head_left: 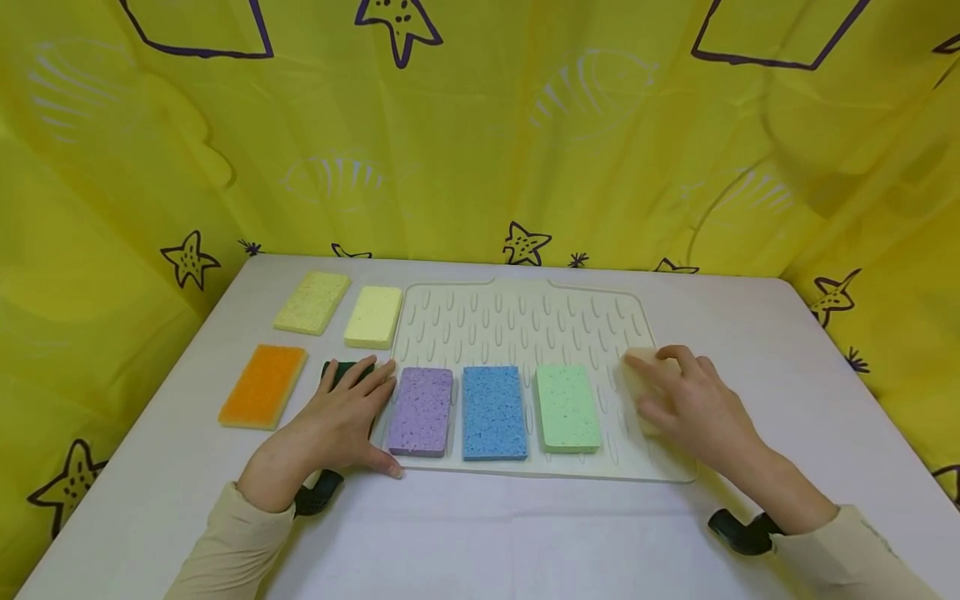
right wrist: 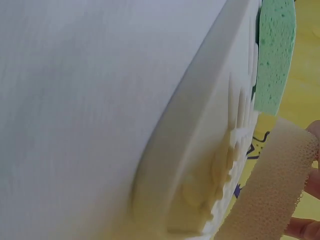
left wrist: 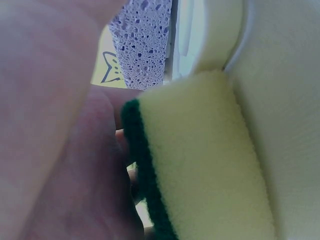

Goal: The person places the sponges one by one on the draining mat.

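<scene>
My left hand (head_left: 341, 429) lies spread, fingers nearly straight, over a rectangular green-and-yellow scouring sponge (left wrist: 205, 155) just left of the white ribbed tray (head_left: 525, 312). The head view shows only dark green; the left wrist view adds thick yellow foam. My right hand (head_left: 705, 412) touches a rectangular cream foam sponge (right wrist: 270, 185) at the tray's right end, its pores visible only from that wrist; whether I pinch it, I cannot tell.

Beige long sleeves (head_left: 229, 546), plain cuffs (head_left: 261, 510), black rounded wrist-worn pieces (head_left: 742, 533)
</scene>
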The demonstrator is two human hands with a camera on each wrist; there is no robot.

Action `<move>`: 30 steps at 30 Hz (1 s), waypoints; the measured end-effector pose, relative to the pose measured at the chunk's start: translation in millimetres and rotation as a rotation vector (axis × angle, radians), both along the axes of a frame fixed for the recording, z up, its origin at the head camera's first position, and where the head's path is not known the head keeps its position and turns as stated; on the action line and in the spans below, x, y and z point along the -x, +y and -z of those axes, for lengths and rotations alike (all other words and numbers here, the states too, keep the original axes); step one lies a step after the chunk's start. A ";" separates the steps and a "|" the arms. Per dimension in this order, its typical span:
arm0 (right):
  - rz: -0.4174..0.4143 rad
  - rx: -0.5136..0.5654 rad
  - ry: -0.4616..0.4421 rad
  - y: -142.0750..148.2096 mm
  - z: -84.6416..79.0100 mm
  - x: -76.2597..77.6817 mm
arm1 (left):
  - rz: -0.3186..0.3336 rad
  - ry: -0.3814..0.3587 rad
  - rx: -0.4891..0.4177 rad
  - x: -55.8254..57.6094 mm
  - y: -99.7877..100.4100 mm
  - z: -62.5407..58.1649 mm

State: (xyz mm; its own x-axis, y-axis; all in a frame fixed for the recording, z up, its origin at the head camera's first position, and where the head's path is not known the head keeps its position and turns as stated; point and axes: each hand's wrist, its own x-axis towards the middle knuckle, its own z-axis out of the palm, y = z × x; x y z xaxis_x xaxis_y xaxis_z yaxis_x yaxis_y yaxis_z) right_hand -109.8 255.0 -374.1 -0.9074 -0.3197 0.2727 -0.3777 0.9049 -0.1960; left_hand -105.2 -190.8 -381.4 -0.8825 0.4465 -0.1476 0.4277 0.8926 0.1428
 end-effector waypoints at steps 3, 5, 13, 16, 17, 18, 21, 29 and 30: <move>-0.007 0.003 -0.022 -4.9 0.6 -1.9 | -0.001 0.005 -0.002 -0.1 0.9 -0.2; -0.011 0.002 -0.038 -7.6 1.4 -2.5 | -0.001 0.003 -0.004 -0.2 1.7 -0.1; -0.014 -0.023 -0.081 -15.4 3.2 -4.5 | -0.003 -0.005 -0.011 -1.1 3.1 -1.0; -0.013 -0.028 -0.098 -18.7 3.2 -5.1 | -0.002 -0.002 -0.009 -1.8 1.6 -1.5; -0.010 -0.031 -0.102 -19.7 3.4 -5.2 | -0.002 0.001 -0.009 -2.0 1.0 -1.7; -0.008 -0.035 -0.106 -20.7 3.5 -5.2 | -0.001 0.004 -0.009 -2.0 0.4 -1.8; 0.000 -0.047 -0.116 -23.0 4.4 -5.6 | 0.004 0.017 -0.009 -1.7 -1.1 -2.0; 0.014 -0.089 -0.132 -22.8 5.8 -11.6 | 0.024 0.018 -0.033 -0.4 -4.5 -0.3; 0.015 -0.088 -0.136 -22.6 5.0 -12.3 | 0.029 0.023 -0.043 -0.3 -5.2 -0.4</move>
State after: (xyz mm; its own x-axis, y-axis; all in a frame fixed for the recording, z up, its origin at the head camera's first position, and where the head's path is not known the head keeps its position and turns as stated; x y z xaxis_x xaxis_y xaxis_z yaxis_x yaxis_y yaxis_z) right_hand -97.5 232.3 -379.0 -0.9388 -0.3233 0.1186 -0.3397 0.9260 -0.1646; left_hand -104.9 -196.0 -381.0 -0.8720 0.4775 -0.1076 0.4569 0.8729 0.1708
